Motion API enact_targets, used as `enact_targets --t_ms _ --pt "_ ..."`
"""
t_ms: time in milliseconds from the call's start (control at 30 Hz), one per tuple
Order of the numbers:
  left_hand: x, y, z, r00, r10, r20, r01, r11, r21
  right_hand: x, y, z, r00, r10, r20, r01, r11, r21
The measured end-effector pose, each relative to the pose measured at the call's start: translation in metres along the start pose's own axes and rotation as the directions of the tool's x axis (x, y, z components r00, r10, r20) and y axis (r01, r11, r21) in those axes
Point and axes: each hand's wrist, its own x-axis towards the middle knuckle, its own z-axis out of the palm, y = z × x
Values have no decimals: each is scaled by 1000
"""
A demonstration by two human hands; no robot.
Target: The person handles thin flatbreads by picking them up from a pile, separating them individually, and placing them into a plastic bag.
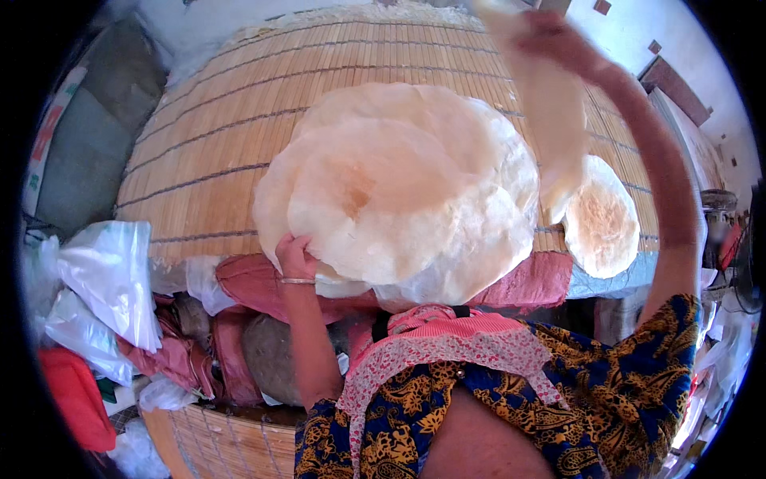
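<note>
A pile of large, thin, pale flatbreads [389,233] lies before me, its sheets overlapping unevenly. The upper sheet has a browned patch near its middle. My left hand [296,258], with a bangle at the wrist, pinches the near left edge of the pile between thumb and fingers. Raised at the far right, my right hand [547,39] is blurred. From it hangs another thin flatbread [550,114], also blurred, its lower end close to a smaller browned flatbread [601,218] at the right. Whether the hanging sheet touches the smaller one I cannot tell.
Under the breads is a slatted bamboo mat [203,143] bound with dark cords. A red cloth [538,278] lies along its near edge. Clear plastic bags [111,269] and a red bag [78,398] are at the left. Another bamboo mat [233,440] shows below.
</note>
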Motion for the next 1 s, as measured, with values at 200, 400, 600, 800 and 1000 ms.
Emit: enact_targets --t_ms 200,400,600,800,1000 --pt "-23 19 55 989 84 125 -125 923 365 22 -103 230 935 -310 169 307 951 48" --pt "-38 10 80 971 139 195 -213 875 435 15 -119 310 970 -179 163 146 970 193" --pt "-43 -3 88 881 233 411 -366 886 283 18 -127 280 963 -12 270 -20 993 115" --pt "-50 -6 102 968 5 250 15 997 -80 25 -73 270 984 -172 44 158 961 226" --pt "10 -79 28 926 -191 326 107 960 260 36 -83 158 945 -185 -269 233 960 158"
